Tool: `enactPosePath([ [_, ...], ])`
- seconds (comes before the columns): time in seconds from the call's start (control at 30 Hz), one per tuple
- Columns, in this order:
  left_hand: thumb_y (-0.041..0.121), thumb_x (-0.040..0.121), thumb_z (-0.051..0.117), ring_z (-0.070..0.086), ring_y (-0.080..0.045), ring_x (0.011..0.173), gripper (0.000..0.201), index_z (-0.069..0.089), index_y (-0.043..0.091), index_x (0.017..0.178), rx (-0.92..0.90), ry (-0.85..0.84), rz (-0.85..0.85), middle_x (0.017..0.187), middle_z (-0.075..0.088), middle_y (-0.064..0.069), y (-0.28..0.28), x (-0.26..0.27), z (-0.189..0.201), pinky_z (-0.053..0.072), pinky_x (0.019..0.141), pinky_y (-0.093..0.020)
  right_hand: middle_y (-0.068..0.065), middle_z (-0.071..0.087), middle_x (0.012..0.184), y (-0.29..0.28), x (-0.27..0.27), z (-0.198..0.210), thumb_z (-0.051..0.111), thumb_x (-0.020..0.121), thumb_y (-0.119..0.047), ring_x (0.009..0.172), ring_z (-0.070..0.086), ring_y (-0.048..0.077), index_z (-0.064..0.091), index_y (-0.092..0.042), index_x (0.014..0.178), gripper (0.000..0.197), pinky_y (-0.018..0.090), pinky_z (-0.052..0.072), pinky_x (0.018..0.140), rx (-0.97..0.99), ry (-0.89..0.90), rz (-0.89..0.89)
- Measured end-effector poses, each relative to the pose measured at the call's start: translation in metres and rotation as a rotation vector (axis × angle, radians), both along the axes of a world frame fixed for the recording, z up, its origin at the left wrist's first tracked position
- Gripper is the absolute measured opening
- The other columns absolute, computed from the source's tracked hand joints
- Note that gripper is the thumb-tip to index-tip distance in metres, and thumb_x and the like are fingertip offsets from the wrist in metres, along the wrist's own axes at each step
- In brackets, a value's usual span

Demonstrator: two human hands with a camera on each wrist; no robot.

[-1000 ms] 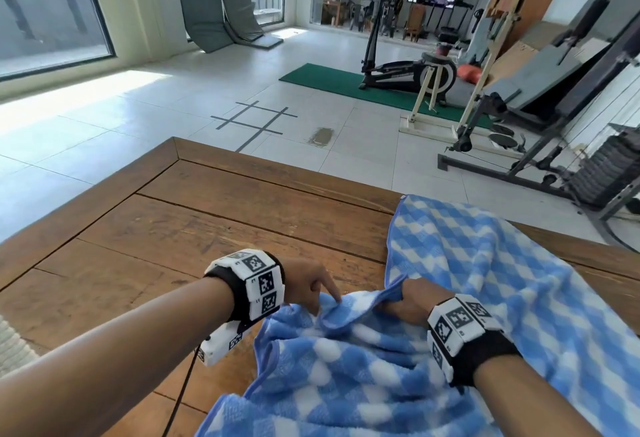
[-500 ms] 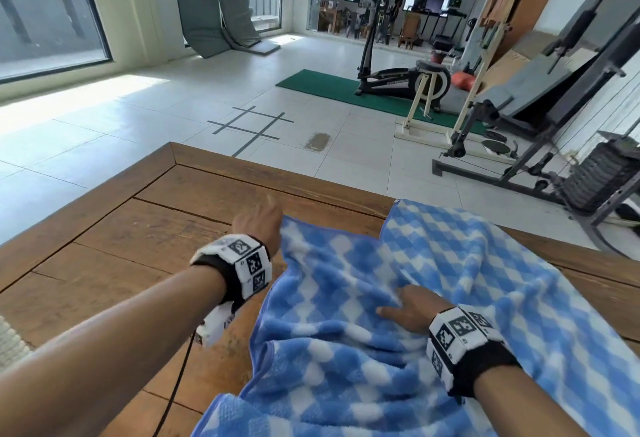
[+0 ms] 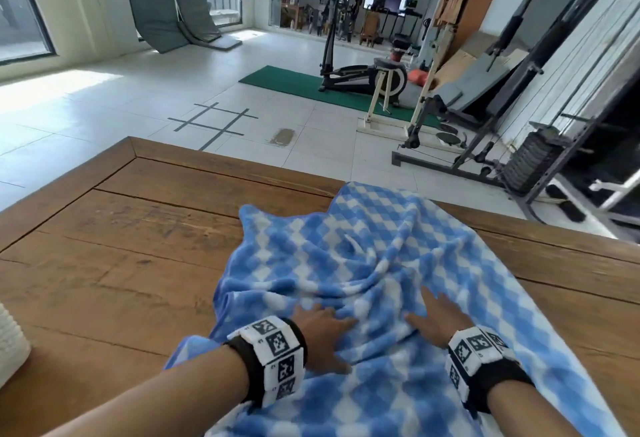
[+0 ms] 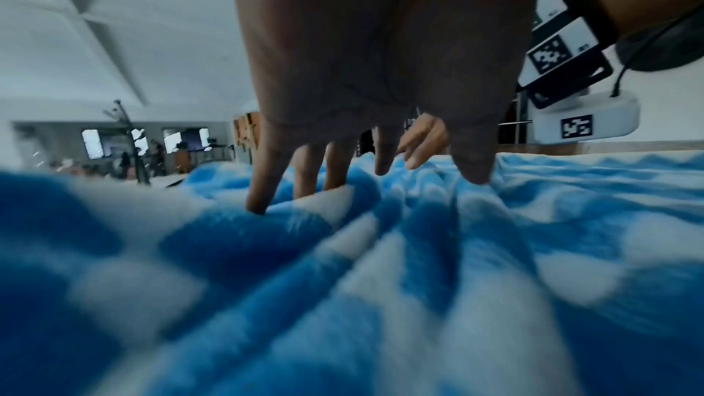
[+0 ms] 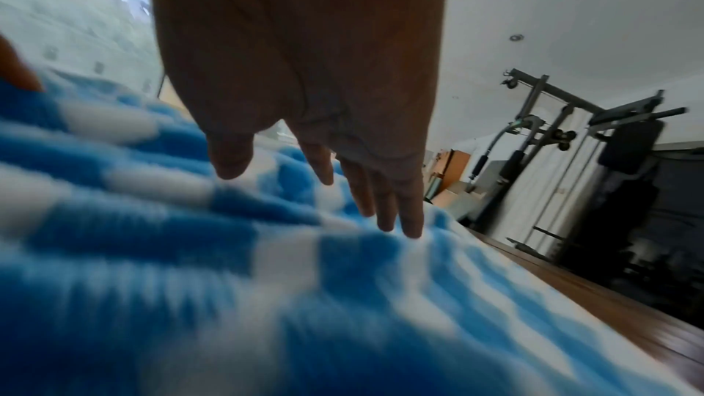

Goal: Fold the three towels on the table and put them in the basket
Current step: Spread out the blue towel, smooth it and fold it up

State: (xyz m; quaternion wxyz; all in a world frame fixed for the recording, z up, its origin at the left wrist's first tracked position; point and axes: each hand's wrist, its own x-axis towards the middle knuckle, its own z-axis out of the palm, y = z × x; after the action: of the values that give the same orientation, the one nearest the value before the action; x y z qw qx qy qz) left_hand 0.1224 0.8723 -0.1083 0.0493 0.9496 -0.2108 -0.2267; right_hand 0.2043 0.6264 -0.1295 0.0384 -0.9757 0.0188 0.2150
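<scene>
Now both the left hand (image 3: 320,331) and the right hand (image 3: 438,320) lie flat, fingers (image 4: 263,179) straight, on the wrinkled blue-and-white checked towel (image 3: 346,263) covering the wooden surface (image 3: 121,263).

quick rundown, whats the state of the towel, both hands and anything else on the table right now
blue checked towel: spread on the table, rumpled with creases between the hands, not yet folded
left hand: open, fingers straight, resting flat on the towel
right hand: open, fingers straight, resting flat on the towel
wooden table: carries the towel
white ribbed object: at the table's left edge, mostly out of view, cannot tell what it is
</scene>
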Motion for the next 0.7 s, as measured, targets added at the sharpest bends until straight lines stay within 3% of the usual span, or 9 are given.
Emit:
enactPosePath([
  [0.1,0.061,0.073,0.066,0.001,-0.038,0.145,0.101,0.005,0.037,0.15,0.148,0.103,0.091,0.157,0.001,-0.017,-0.013,-0.019,-0.02,0.011,0.108,-0.068,0.01,0.017,0.158,-0.043,-0.034,-0.012,0.042,0.089,-0.063,0.14,0.03,0.031,0.01,-0.024,0.153,0.082,0.042,0.031,0.112,-0.027,0.118,-0.037],
  [0.17,0.061,0.072,0.068,-0.007,-0.036,0.146,0.105,0.001,0.038,0.15,0.204,0.102,0.156,0.158,-0.006,-0.016,-0.017,-0.023,-0.023,0.007,0.108,-0.068,0.009,0.013,0.158,-0.055,-0.058,-0.012,0.039,0.092,-0.061,0.14,0.028,0.032,0.011,-0.027,0.152,0.075,0.041,0.031,0.111,-0.081,0.088,0.039],
  [0.27,0.059,0.073,0.069,0.018,-0.032,0.143,0.096,0.015,0.034,0.149,0.281,0.058,0.245,0.154,0.02,-0.012,-0.036,-0.035,-0.005,0.021,0.108,-0.064,0.01,0.036,0.147,-0.058,-0.092,0.0,0.042,0.093,-0.055,0.132,0.039,0.028,0.032,-0.022,0.145,0.063,0.037,0.037,0.104,-0.088,0.024,0.204],
  [0.37,0.049,0.079,0.067,0.047,-0.029,0.127,0.066,0.042,0.024,0.136,0.426,-0.054,0.249,0.139,0.047,-0.003,-0.066,-0.057,0.012,0.031,0.106,-0.056,0.007,0.062,0.106,-0.064,-0.12,0.009,0.051,0.093,-0.045,0.102,0.058,0.021,0.062,-0.016,0.116,0.039,0.029,0.042,0.082,0.24,0.045,0.316],
  [0.43,0.046,0.08,0.063,0.048,-0.031,0.124,0.058,0.046,0.023,0.131,0.418,-0.134,0.265,0.136,0.048,-0.004,-0.085,-0.068,0.014,0.031,0.106,-0.052,0.005,0.056,0.075,-0.075,-0.134,0.015,0.054,0.094,-0.034,0.076,0.054,0.016,0.067,-0.01,0.087,0.029,0.034,0.044,0.073,0.463,0.044,0.341],
  [0.47,0.047,0.081,0.061,0.044,-0.031,0.126,0.059,0.045,0.022,0.131,0.36,-0.166,0.26,0.137,0.045,-0.007,-0.093,-0.071,0.014,0.03,0.107,-0.049,0.004,0.055,0.072,-0.083,-0.136,0.017,0.054,0.093,-0.029,0.075,0.053,0.016,0.065,-0.011,0.078,0.026,0.035,0.045,0.075,0.495,-0.014,0.325],
  [0.53,0.049,0.084,0.058,0.028,-0.032,0.137,0.065,0.036,0.024,0.14,0.208,-0.16,0.201,0.148,0.031,-0.013,-0.11,-0.073,0.012,0.021,0.113,-0.046,0.005,0.062,0.093,-0.106,-0.132,0.016,0.053,0.094,-0.023,0.093,0.058,0.021,0.068,-0.017,0.09,0.016,0.031,0.043,0.087,0.461,-0.179,0.219],
  [0.6,0.052,0.087,0.054,0.014,-0.03,0.144,0.071,0.023,0.031,0.148,0.14,-0.074,0.162,0.156,0.017,-0.011,-0.125,-0.077,0.008,0.013,0.117,-0.047,0.011,0.055,0.124,-0.133,-0.119,0.009,0.049,0.095,-0.023,0.119,0.051,0.025,0.06,-0.013,0.121,0.03,0.032,0.039,0.1,0.361,-0.27,0.111],
  [0.7,0.056,0.085,0.057,0.016,-0.037,0.143,0.077,0.018,0.037,0.149,0.147,0.083,0.217,0.157,0.012,-0.014,-0.134,-0.086,-0.01,0.017,0.115,-0.047,0.014,0.043,0.142,-0.165,-0.1,-0.006,0.04,0.092,-0.034,0.132,0.04,0.028,0.041,-0.015,0.14,0.052,0.036,0.035,0.107,0.215,-0.234,0.032],
])
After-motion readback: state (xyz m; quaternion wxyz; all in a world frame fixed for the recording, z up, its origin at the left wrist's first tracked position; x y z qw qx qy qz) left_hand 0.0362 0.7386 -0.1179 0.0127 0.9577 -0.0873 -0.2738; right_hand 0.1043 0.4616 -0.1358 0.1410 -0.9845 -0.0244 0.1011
